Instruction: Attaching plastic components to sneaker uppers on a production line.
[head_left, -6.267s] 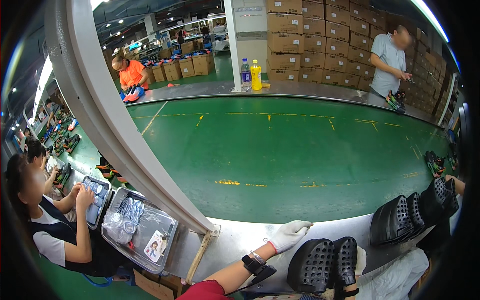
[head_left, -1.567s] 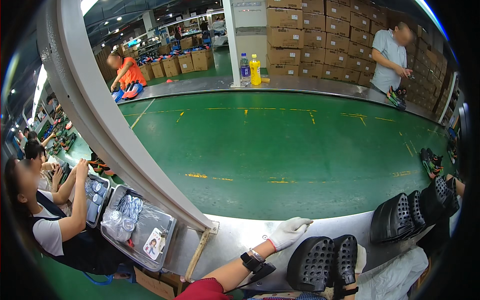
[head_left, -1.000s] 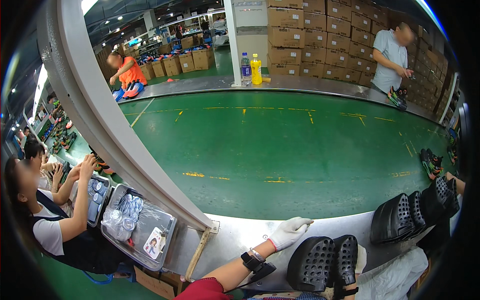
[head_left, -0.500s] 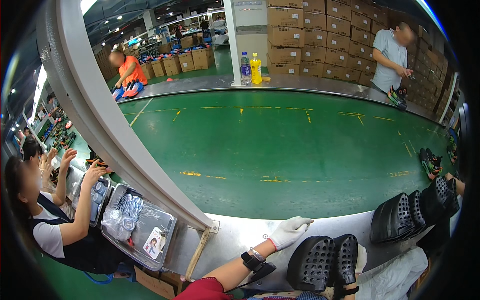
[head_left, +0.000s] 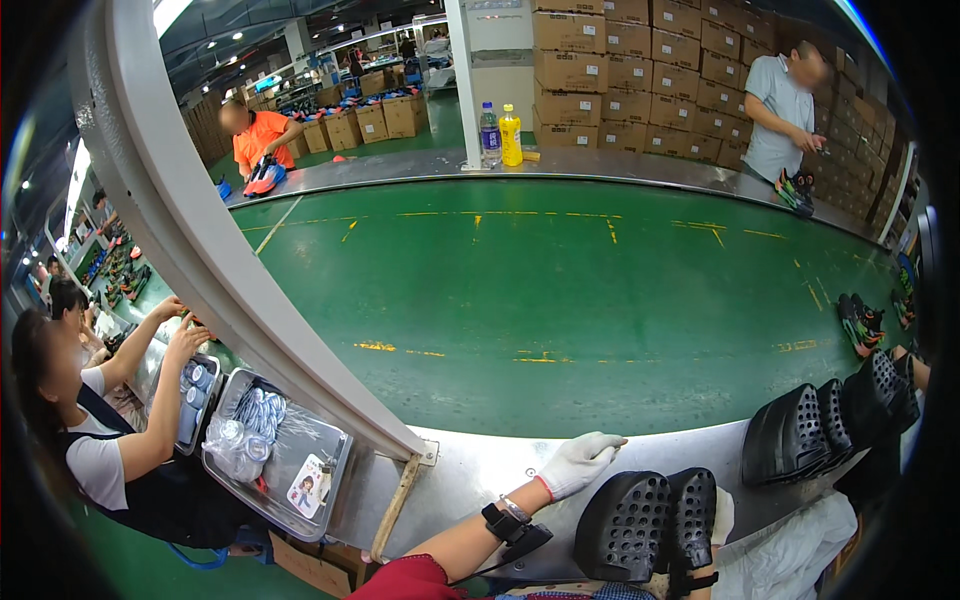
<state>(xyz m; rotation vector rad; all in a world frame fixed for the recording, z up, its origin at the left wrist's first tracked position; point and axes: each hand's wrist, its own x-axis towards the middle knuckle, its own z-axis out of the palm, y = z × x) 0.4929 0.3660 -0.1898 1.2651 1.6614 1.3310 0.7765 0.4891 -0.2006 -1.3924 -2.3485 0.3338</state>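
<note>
My left hand [head_left: 582, 466], in a white glove, rests at the metal ledge beside the green belt. Its fingers are loosely curled together, with nothing visible in them. A black band and a bracelet sit at that wrist. Close to its right stand two black, hole-covered blocks [head_left: 622, 525] [head_left: 691, 520], whose exact kind I cannot make out. Behind the narrower one, a bit of my white-gloved right hand [head_left: 723, 516] shows. Its fingers are hidden, so its grip cannot be seen. A black strap crosses the right wrist below.
A wide green belt [head_left: 560, 290] runs ahead. Left of me are a white post [head_left: 230, 270], a clear tray [head_left: 335, 450] of tags and cords, and a co-worker. More black blocks [head_left: 785, 432] stand right; sports shoes [head_left: 860, 322] lie beyond. Two bottles [head_left: 510, 138] stand across.
My hands have stayed put. The left co-worker's raised hands have come down toward the belt. Across the belt, the person in orange has shifted and now has both hands at a shoe.
</note>
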